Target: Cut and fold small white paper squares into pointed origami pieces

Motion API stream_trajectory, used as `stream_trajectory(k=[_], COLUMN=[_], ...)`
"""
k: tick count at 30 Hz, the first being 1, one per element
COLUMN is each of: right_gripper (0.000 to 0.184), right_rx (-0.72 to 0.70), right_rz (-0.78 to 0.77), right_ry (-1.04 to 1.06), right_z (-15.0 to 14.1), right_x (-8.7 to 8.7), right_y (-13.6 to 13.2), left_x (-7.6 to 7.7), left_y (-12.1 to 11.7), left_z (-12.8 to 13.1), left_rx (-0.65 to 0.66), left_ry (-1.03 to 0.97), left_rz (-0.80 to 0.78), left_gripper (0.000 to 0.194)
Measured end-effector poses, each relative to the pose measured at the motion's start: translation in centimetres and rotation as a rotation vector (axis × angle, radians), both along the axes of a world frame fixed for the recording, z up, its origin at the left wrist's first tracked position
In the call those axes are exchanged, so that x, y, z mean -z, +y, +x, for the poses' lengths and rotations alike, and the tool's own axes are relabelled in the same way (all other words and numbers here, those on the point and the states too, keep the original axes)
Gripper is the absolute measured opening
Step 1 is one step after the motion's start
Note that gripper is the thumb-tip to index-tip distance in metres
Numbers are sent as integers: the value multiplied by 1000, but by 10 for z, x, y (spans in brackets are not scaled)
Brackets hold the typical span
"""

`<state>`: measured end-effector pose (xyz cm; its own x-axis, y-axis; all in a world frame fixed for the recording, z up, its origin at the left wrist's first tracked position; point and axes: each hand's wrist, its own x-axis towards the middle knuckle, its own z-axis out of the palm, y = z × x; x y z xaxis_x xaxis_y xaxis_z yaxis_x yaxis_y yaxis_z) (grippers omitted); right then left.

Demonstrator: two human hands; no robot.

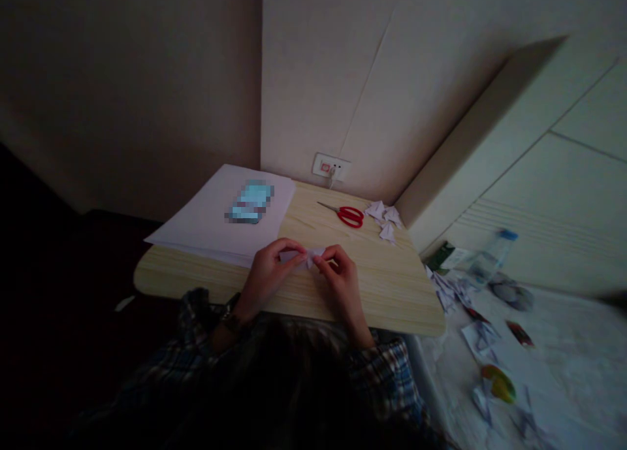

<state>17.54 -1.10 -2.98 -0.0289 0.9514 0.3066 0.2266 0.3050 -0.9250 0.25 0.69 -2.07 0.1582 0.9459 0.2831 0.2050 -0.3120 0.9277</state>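
Note:
A small piece of folded white paper [310,259] is held just above the front part of the wooden table [386,283]. My left hand [272,267] pinches its left side between thumb and fingers. From the right, my right hand [341,275] pinches the other side, its fingertips close to those of the left. The exact folds are too small and dim to make out. Red-handled scissors [349,216] lie beyond the right hand, blades pointing left. Several folded white paper pieces [386,232] are grouped at the table's back right corner.
A stack of white paper sheets [206,225] covers the table's left side, with a blurred-out phone [251,202] on top. A wall socket [332,166] holds a plugged-in cord. On the white surface at right are a clear bottle [492,257], more folded papers [445,290] and a yellow-green item [498,383].

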Motion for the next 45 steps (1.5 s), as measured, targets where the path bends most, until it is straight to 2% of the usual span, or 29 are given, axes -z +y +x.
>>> stream_trajectory(k=[11, 17, 19, 21, 25, 35, 45], right_gripper=[23, 10, 13, 17, 5, 7, 20], right_rx=[4, 46, 62, 64, 36, -1, -25], right_rz=[45, 86, 105, 121, 134, 72, 71], right_ry=[14, 96, 116, 114, 61, -40, -105], right_z=[-3, -9, -11, -13, -11, 10, 14], right_x=[-2, -12, -16, -21, -27, -23, -16], right_y=[-2, -7, -10, -12, -14, -12, -11], left_x=[0, 0, 0, 0, 0, -1, -5], left_y=[1, 1, 1, 1, 1, -1, -6], left_z=[-2, -4, -4, -4, -4, -4, -2], left_rx=[29, 25, 37, 57, 87, 110, 78], left_ry=[94, 120, 129, 138, 161, 218, 191], left_rz=[1, 2, -2, -8, -19, -48, -35], left_gripper=[29, 29, 30, 31, 31, 29, 19])
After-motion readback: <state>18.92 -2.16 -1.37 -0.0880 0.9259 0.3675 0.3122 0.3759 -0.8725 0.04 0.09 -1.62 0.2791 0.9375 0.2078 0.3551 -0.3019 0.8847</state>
